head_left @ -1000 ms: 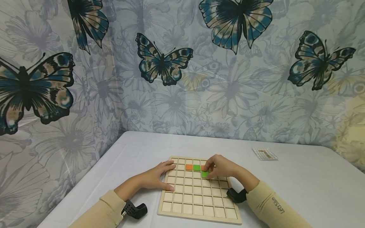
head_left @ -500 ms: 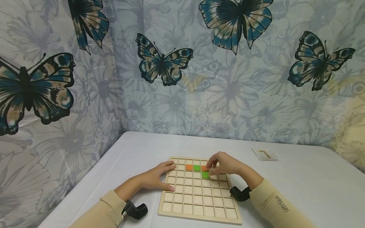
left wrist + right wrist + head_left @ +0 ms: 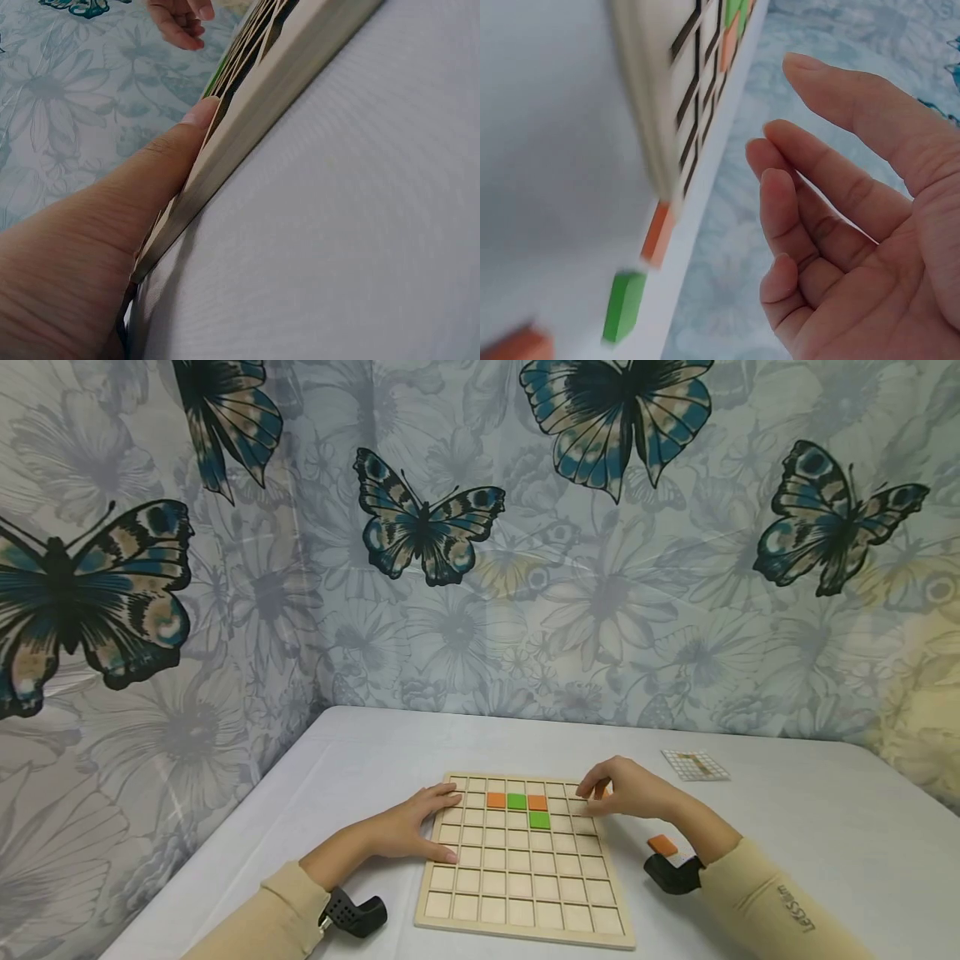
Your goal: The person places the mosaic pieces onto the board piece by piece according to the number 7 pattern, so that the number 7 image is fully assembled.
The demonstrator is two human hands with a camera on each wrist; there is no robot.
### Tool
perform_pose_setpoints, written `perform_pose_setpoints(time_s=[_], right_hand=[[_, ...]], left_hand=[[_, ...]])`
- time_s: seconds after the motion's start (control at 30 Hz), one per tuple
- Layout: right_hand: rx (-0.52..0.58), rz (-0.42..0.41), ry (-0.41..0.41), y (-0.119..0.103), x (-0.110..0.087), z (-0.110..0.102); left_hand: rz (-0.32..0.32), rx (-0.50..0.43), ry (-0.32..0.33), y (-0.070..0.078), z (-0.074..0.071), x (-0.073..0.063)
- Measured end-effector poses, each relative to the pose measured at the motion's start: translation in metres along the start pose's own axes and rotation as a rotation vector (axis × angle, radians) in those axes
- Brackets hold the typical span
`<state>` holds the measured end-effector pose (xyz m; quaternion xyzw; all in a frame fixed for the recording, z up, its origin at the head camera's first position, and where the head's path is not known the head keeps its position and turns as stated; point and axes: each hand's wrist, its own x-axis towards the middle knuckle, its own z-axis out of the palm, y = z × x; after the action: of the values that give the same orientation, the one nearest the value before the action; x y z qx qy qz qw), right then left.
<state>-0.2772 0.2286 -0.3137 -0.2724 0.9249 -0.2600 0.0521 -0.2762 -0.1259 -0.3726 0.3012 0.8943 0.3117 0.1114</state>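
A wooden grid board (image 3: 519, 887) lies on the table with two orange and two green square tiles in its upper cells. My left hand (image 3: 408, 822) rests on the board's left edge, fingers spread, and the left wrist view shows its thumb (image 3: 169, 146) along the rim. Over the upper right edge hovers my right hand (image 3: 633, 789), fingers loosely bent. The right wrist view shows nothing between its thumb (image 3: 840, 86) and fingers. Beyond the board's edge lie a loose orange tile (image 3: 658, 234), a green tile (image 3: 624, 306) and another orange tile (image 3: 521, 346), partly cut off.
A white card (image 3: 695, 766) with a printed grid and a brownish pattern lies at the back right of the white-covered table (image 3: 375, 743). Behind the table hangs a butterfly-patterned cloth (image 3: 450, 643). Each wrist carries a black camera mount (image 3: 360, 914).
My right hand has drawn away from the tiles on the board and moved right to its edge. A loose orange tile now shows near the right wrist. The left hand stays put.
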Motion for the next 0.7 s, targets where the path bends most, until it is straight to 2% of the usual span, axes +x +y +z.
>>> perform_pose_setpoints(time_s=[0.27, 0.5, 0.7], right_hand=[[-0.006, 0.035, 0.009, 0.017, -0.025, -0.009], [-0.014, 0.114, 0.017, 0.032, -0.044, -0.015], [-0.006, 0.113, 0.024, 0.043, -0.060, -0.020]], left_hand=[[-0.002, 0.019, 0.006, 0.000, 0.000, -0.001], [-0.002, 0.020, 0.003, -0.001, 0.000, -0.001], [0.006, 0.015, 0.000, 0.000, 0.000, -0.001]])
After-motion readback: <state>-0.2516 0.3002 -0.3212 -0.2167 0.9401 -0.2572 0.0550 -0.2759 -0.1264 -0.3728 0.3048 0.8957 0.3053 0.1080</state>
